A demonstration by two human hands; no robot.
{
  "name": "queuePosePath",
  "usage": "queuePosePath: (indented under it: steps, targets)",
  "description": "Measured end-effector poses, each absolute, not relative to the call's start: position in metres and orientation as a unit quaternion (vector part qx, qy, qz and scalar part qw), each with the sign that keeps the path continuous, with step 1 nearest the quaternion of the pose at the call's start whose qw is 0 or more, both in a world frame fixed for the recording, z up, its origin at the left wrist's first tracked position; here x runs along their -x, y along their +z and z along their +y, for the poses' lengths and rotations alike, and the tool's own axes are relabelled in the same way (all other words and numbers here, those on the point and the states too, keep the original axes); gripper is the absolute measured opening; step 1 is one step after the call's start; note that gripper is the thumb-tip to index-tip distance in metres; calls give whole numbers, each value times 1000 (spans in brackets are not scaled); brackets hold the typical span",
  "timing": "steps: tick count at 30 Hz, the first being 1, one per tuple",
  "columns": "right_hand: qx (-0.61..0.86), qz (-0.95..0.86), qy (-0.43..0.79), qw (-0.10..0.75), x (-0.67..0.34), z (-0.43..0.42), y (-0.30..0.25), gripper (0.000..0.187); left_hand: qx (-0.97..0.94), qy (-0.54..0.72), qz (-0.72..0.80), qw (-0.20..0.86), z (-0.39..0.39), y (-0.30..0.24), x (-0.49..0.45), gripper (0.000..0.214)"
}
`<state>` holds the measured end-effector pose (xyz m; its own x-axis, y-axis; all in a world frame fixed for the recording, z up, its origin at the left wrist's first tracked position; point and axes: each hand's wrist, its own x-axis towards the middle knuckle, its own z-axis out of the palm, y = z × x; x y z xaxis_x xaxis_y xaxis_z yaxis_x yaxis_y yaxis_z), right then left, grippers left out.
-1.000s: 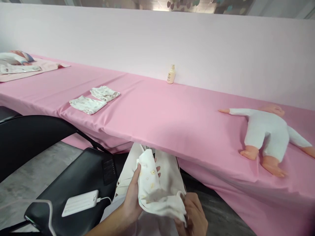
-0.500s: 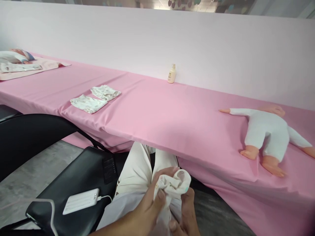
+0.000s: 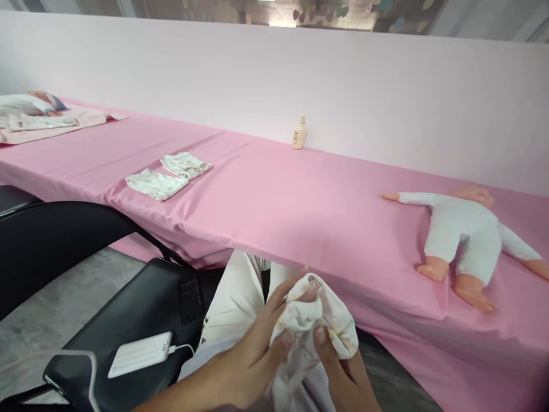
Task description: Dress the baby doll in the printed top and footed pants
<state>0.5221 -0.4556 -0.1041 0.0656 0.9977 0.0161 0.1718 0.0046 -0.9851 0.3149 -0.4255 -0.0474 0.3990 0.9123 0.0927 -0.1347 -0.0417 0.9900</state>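
My left hand (image 3: 253, 352) and my right hand (image 3: 343, 377) both grip a small white baby garment (image 3: 319, 315) with a faint yellow print, bunched up over my lap just below the front edge of the pink table (image 3: 274, 200). The left fingers pinch its top fold. The right thumb presses into its lower side. A baby doll (image 3: 465, 234) in a white suit lies face down on the table at the right, well away from both hands.
Two folded white cloths (image 3: 167, 174) lie on the table at left, a small lotion bottle (image 3: 299, 133) stands by the back wall. Another doll on a pale towel (image 3: 38, 114) lies at the far left. A black chair (image 3: 141, 320) holds a white power bank (image 3: 139, 355).
The garment was spread open between my hands a second ago. It is now gathered into a bunch, and both hands have risen slightly toward the table edge.
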Motion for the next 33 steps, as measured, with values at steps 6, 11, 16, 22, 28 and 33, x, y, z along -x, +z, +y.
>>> queuePosePath:
  steps: [6,11,16,22,28,33]
  targets:
    - [537,-566,373,501,-544,-415,-59,44,-581,513,484,407,-387,-49,-292,41]
    - [546,-618,313,471,-561,-354,-17,36,-687,420,494,328,-318,-10,-277,45]
    - [578,-652,226,436,-576,-266,12,41,-715,380,458,367,-217,28,-284,49]
    - [597,-663,208,401,-597,-126,18,45,-695,369,469,400,-65,21,-301,48]
    - [675,-617,192,356,-614,-20,-20,35,-711,302,538,339,35,-13,-326,41]
    - [651,-657,7,381,-608,-2,-58,27,-747,259,576,208,54,-33,-345,33]
